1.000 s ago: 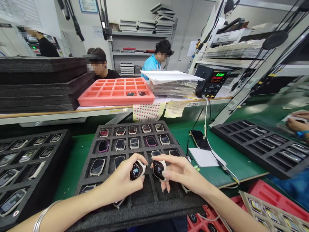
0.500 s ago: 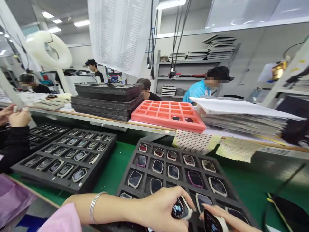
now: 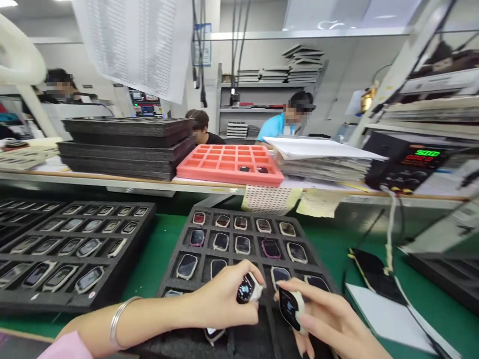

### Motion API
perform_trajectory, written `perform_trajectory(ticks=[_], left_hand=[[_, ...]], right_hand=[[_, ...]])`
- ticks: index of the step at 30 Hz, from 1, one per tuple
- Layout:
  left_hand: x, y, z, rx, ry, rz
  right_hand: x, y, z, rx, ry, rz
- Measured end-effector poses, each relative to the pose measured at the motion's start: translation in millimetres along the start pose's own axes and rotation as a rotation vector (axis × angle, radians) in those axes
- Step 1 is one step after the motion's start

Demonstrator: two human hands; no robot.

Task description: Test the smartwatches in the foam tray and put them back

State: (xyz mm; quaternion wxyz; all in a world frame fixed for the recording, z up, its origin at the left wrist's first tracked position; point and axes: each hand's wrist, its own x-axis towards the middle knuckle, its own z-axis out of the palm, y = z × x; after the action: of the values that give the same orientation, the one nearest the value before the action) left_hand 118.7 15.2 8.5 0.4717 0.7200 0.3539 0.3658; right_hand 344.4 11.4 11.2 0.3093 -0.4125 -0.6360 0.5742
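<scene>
Head view: your left hand (image 3: 222,301) grasping first watch (image 3: 246,290), your right hand (image 3: 331,316) second watch (image 3: 289,305), both above black foam tray (image 3: 203,267); light fingertip grip could let either slip; watches could knock if hands drift together.

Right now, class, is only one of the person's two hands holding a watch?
No: the left hand holds one watch, and the right hand holds another watch.
</scene>
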Motion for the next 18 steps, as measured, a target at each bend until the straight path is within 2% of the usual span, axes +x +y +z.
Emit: perform_trajectory(ticks=[7, 12, 18], left_hand=[[-3, 1, 3, 0.091, -0.048, -0.094], [-5, 0, 3, 0.071, -0.061, -0.106], [-5, 1, 4, 0.087, -0.055, -0.093]], right_hand=[[5, 10, -8, 0.104, -0.159, -0.072], [3, 12, -7, 0.138, -0.122, -0.071], [3, 15, -7, 0.172, -0.139, -0.075]])
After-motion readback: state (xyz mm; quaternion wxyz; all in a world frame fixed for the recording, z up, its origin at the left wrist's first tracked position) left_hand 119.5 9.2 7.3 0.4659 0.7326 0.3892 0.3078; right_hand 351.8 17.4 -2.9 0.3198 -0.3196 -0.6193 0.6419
